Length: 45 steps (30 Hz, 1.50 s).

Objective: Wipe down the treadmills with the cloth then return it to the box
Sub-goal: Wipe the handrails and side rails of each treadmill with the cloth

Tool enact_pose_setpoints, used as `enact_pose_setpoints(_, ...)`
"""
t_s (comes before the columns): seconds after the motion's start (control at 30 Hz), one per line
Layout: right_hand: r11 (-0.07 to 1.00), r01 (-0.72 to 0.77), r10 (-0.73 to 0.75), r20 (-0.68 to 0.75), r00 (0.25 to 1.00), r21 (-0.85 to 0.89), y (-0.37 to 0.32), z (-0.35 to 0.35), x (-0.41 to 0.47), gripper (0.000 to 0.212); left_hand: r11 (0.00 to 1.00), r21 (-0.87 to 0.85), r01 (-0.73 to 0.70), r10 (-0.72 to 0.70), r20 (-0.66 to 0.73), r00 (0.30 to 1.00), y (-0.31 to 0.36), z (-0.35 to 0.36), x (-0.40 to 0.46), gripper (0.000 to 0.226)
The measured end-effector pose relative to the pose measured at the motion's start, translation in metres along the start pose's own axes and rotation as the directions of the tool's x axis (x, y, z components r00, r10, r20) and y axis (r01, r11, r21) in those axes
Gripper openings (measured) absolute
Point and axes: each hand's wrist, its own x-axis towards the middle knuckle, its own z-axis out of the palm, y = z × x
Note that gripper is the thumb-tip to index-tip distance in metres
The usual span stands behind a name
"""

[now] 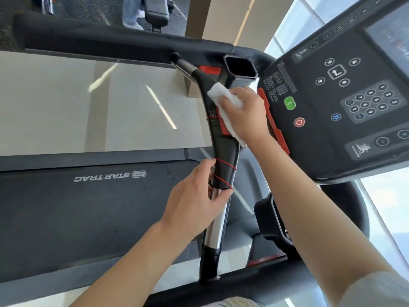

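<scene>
The cloth [223,107] is pressed on the treadmill's middle bar [221,138] under your closed right hand [245,114], your left hand [194,198] grips the bar lower down, so wiping is only partway and the box is not in sight.

Right hand [245,114] presses a folded white cloth [221,100] flat against the black centre handlebar [223,149] of the treadmill, just beside the console [345,103]. Left hand [197,200] grips the same bar lower down, fingers wrapped where red cord [224,171] winds around the black section above the chrome tube [215,227]. Belt deck [88,207] reads STAR TRAC. Empty cup holder [240,70] sits above the cloth.
</scene>
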Motion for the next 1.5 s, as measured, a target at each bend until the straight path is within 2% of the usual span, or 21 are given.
enact_pose_setpoints(0.17, 0.995, -0.085, 0.085, -0.015, 0.996, 0.043, -0.001, -0.003, -0.038, 0.020, 1.000, 0.001, 0.003, -0.003, 0.020, 1.000, 0.000, 0.000, 0.001, 0.050)
enact_pose_setpoints(0.4, 0.982, -0.120, 0.129, -0.054, 0.990, 0.148, -0.003, -0.007, -0.128, 0.017, 0.999, 0.026, -0.036, 0.036, 0.007, 0.999, 0.000, -0.001, 0.000, 0.055)
enact_pose_setpoints(0.6, 0.947, -0.185, 0.191, 0.003, 0.982, 0.262, -0.005, -0.016, -0.163, 0.020, 0.998, 0.050, -0.036, 0.034, 0.046, 0.998, 0.002, -0.007, -0.001, 0.060)
enact_pose_setpoints(0.7, 0.950, -0.189, 0.186, 0.034, 0.982, 0.250, -0.004, -0.021, -0.184, 0.015, 0.997, 0.059, -0.040, 0.036, 0.068, 0.997, 0.001, -0.007, -0.002, 0.065)
enact_pose_setpoints(0.83, 0.957, -0.167, 0.158, 0.058, 0.986, 0.236, -0.001, -0.024, -0.213, 0.010, 0.996, 0.092, -0.023, 0.007, 0.166, 0.986, -0.007, -0.009, -0.015, 0.084)
enact_pose_setpoints(0.9, 0.973, -0.125, 0.113, 0.076, 0.991, 0.192, 0.002, -0.024, -0.224, 0.010, 0.988, 0.153, -0.030, -0.002, 0.202, 0.979, -0.005, -0.011, -0.023, 0.087)
enact_pose_setpoints(1.0, 0.993, -0.050, 0.040, 0.094, 0.995, 0.104, 0.009, -0.024, -0.238, 0.018, 0.965, 0.261, -0.032, -0.014, 0.173, 0.985, 0.002, -0.012, -0.037, 0.088)
enact_pose_setpoints(1.13, 0.997, 0.007, -0.015, 0.111, 0.994, 0.074, 0.013, -0.021, -0.256, 0.025, 0.962, 0.269, 0.055, -0.087, 0.108, 0.990, 0.004, -0.001, -0.071, 0.075)
enact_pose_setpoints(1.23, 0.996, 0.054, -0.066, 0.188, 0.980, 0.069, 0.012, -0.019, -0.268, 0.029, 0.954, 0.271, 0.130, -0.152, 0.063, 0.986, 0.001, 0.007, -0.096, 0.060)
enact_pose_setpoints(1.37, 0.990, 0.133, -0.138, 0.283, 0.949, 0.036, 0.011, -0.017, -0.277, 0.025, 0.922, 0.323, 0.212, -0.225, 0.003, 0.974, 0.000, 0.008, -0.123, 0.052)
enact_pose_setpoints(1.5, 0.972, 0.230, -0.232, 0.345, 0.910, 0.047, 0.014, -0.020, -0.285, 0.021, 0.884, 0.402, 0.239, -0.223, -0.086, 0.971, 0.005, 0.007, -0.154, 0.029)
